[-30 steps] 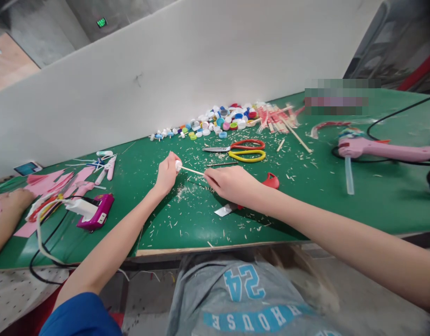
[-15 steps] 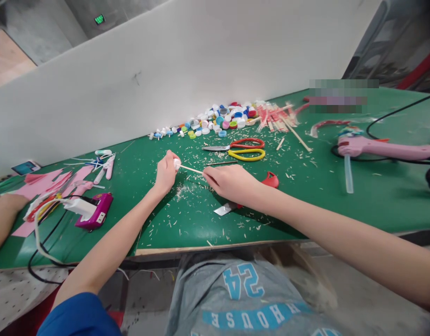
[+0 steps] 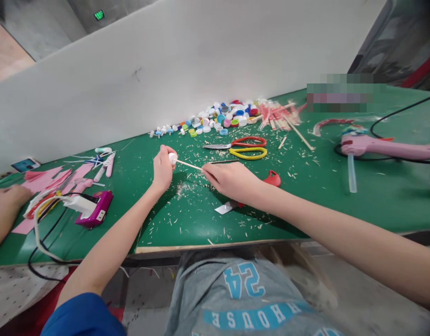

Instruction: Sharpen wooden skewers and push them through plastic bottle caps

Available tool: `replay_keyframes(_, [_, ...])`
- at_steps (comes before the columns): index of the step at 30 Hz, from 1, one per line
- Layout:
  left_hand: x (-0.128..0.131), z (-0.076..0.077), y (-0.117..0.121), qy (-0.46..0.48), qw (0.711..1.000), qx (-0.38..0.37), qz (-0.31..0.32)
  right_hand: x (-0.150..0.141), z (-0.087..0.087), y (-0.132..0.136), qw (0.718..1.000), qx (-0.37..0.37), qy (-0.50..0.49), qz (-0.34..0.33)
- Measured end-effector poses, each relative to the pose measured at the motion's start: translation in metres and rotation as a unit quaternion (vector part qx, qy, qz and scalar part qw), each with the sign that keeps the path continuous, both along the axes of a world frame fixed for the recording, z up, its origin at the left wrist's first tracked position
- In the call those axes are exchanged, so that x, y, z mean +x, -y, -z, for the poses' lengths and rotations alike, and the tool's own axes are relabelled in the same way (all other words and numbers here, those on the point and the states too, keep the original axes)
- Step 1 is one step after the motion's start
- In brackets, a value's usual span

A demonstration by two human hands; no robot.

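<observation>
My left hand is closed around a white bottle cap above the green table. A thin wooden stick runs from the cap to my right hand, whose fingers pinch its other end. Whether the stick passes into the cap or only touches it, I cannot tell. Under and beside my right hand lies a utility knife with a red handle, its blade showing. Scissors with one red and one yellow handle rest just beyond the hands.
Bottle caps in many colours are heaped by the white partition, beside wrapped sticks. A pink glue gun lies right. At left are a purple power strip, cables and another person's hand. Wood shavings litter the table.
My left hand, with the cap, has shifted slightly left, and more of the stick shows between the hands. My right hand has barely moved. The other person's hand has moved inward.
</observation>
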State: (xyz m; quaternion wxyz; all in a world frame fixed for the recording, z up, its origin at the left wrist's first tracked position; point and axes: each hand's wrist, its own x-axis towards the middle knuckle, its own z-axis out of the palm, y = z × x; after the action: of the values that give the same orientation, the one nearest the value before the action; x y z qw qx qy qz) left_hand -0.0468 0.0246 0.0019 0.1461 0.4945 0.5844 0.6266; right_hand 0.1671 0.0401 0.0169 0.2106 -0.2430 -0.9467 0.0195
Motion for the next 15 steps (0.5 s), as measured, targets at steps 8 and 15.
replay_keyframes(8, [0.0034, -0.0017, -0.0016, 0.01, 0.996, 0.056, 0.065, -0.0006, 0.0021, -0.0007, 0.999, -0.015, -0.038, 0.022])
replay_keyframes(15, [0.0075, 0.0015, -0.0003, 0.043, 0.99, 0.027, 0.133, -0.0007, 0.0029, -0.0007, 0.999, -0.011, -0.023, 0.019])
